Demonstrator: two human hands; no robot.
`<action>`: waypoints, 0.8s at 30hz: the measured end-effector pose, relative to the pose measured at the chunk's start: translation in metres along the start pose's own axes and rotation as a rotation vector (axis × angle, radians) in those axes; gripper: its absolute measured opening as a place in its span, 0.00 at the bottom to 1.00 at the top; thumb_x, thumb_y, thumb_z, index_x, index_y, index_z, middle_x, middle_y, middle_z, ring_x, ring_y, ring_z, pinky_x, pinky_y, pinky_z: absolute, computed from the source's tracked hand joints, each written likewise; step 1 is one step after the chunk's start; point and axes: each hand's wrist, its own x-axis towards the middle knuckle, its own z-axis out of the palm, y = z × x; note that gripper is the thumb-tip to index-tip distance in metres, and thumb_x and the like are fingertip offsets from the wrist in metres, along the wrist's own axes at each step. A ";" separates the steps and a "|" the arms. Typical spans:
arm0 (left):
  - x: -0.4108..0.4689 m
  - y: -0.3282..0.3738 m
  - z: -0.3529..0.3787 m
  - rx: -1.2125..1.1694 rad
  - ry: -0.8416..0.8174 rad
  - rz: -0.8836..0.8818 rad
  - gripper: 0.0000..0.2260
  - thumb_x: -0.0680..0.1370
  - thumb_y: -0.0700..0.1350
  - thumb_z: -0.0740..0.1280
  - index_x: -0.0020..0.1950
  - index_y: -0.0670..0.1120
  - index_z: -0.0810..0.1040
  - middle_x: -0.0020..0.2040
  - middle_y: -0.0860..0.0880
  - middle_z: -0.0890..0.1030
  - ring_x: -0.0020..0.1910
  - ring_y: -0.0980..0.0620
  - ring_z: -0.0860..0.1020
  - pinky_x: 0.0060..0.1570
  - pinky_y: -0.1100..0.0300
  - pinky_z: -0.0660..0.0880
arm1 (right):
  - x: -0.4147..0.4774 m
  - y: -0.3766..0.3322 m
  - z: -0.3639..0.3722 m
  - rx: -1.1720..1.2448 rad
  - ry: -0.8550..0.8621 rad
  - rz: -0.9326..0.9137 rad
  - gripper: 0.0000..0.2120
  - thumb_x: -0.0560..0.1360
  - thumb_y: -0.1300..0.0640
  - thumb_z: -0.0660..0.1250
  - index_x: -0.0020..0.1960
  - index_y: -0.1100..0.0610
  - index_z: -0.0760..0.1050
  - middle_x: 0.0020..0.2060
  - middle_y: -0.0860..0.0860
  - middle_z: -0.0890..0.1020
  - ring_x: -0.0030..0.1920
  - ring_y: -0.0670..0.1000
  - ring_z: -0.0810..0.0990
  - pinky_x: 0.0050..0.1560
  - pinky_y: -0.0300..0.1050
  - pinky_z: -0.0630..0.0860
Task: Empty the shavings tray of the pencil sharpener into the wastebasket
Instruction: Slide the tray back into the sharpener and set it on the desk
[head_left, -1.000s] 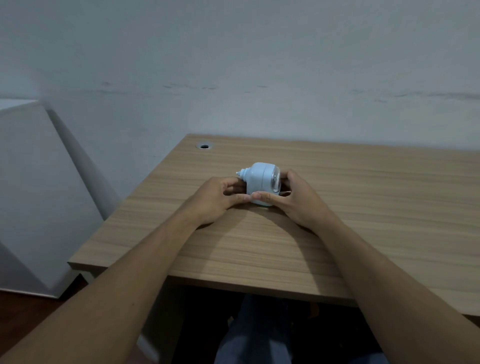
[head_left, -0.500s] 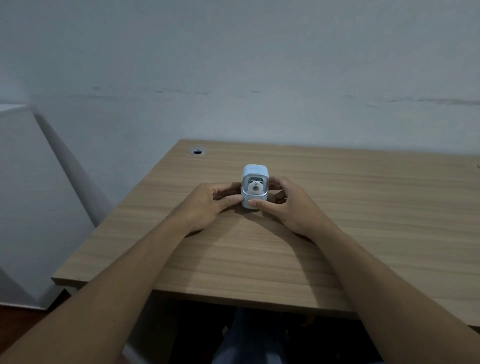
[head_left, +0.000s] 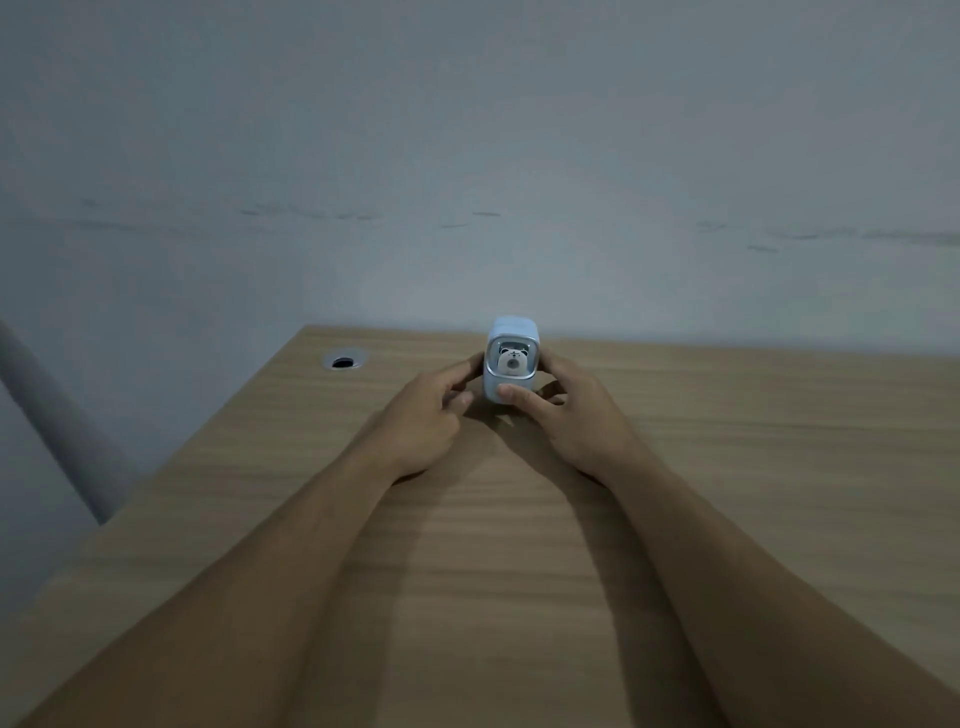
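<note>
Pencil sharpener (head_left: 511, 358) upright on surface (head_left: 727, 467), far edge. Left hand (head_left: 423, 415) and right hand (head_left: 576, 415) both grasp its sides, right thumb low on front. Risk: tray jerks free, shavings spill; wastebasket unseen.

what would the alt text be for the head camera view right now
Two bare hands hold a small pale blue pencil sharpener upright on a wooden desk, its bear-face front toward the camera. The left hand touches its side; the right hand has its thumb on the lower front. No wastebasket is visible.
</note>
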 end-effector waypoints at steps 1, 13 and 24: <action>0.016 -0.005 0.001 0.024 -0.004 -0.006 0.31 0.87 0.36 0.61 0.85 0.63 0.70 0.78 0.64 0.79 0.79 0.60 0.76 0.84 0.49 0.67 | 0.013 0.006 0.000 -0.013 0.006 -0.002 0.26 0.77 0.38 0.76 0.74 0.41 0.80 0.62 0.45 0.86 0.49 0.48 0.86 0.62 0.50 0.83; 0.141 -0.048 0.010 0.111 -0.022 0.034 0.38 0.76 0.37 0.58 0.82 0.66 0.72 0.77 0.55 0.81 0.79 0.51 0.78 0.81 0.45 0.72 | 0.121 0.058 0.008 -0.170 0.018 -0.029 0.23 0.81 0.41 0.73 0.74 0.43 0.79 0.62 0.46 0.88 0.52 0.53 0.87 0.64 0.54 0.82; 0.137 -0.048 0.011 0.144 0.027 0.024 0.34 0.73 0.41 0.58 0.76 0.62 0.79 0.70 0.56 0.87 0.73 0.53 0.83 0.77 0.48 0.77 | 0.117 0.063 0.014 -0.252 -0.040 -0.011 0.23 0.82 0.41 0.71 0.74 0.48 0.78 0.62 0.49 0.88 0.60 0.60 0.84 0.66 0.54 0.79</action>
